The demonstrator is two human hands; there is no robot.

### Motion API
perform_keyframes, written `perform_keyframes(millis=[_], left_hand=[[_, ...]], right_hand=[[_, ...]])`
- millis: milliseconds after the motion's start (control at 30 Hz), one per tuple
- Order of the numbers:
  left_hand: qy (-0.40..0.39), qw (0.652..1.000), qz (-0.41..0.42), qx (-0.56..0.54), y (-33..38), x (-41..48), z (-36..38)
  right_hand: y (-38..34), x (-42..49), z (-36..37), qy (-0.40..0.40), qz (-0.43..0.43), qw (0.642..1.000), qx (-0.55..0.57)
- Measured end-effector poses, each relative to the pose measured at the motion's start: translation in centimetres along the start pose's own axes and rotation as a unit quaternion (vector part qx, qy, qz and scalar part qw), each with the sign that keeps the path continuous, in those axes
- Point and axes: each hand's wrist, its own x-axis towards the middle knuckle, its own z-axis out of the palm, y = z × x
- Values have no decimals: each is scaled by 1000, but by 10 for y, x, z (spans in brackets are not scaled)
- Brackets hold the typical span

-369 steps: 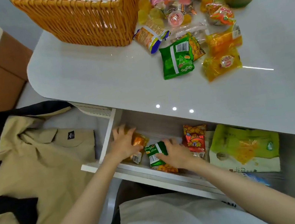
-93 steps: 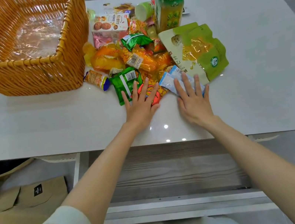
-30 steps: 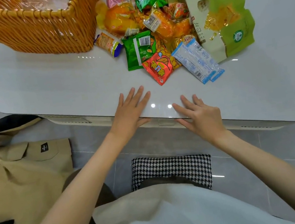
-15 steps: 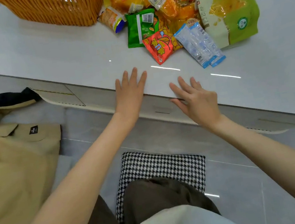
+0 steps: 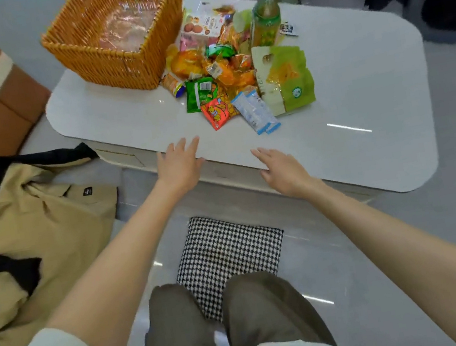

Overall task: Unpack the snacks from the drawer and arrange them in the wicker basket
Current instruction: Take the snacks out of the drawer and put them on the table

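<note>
The woven wicker basket (image 5: 118, 67), upper left of centre, is orange-gold. The rounded table top (image 5: 358, 90) is glossy white. Right of the basket, the large flat pouch (image 5: 290, 81) is lime green with a cream side panel and orange print. The small crinkled packet (image 5: 198, 94) is bright green, the square packet (image 5: 218, 112) below it red with yellow figures, and the twin sachets (image 5: 254, 112) pale blue and white. The tall bottle (image 5: 266, 21) has a green label and a white cap. At bottom centre, the square floor cushion (image 5: 228, 251) is black-and-white houndstooth. At left, the crumpled jacket (image 5: 35, 235) is tan with black.
</note>
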Motion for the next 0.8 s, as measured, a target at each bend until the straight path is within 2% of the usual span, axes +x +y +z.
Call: perform_keyframes(millis=[100,300,433,600,800], left_hand=[[-18,999,-12,-27,32,-52,-48],[7,993,-44,-107,99,-155,-152],[33,988,-58,-138,129,-199,-202],[49,985,-64,-153,169,-236,-221],[35,978,-63,-193,202,-278,-201]], right_hand=[[-9,-55,-51,-1,-24,999,22],[-20,-166,-180,-32,-77,996,37],[-17,-206,-237,-28,-95,994,51],[-2,-239,-264,-24,-101,993,51],[17,-291,-257,-7,-102,993,57]])
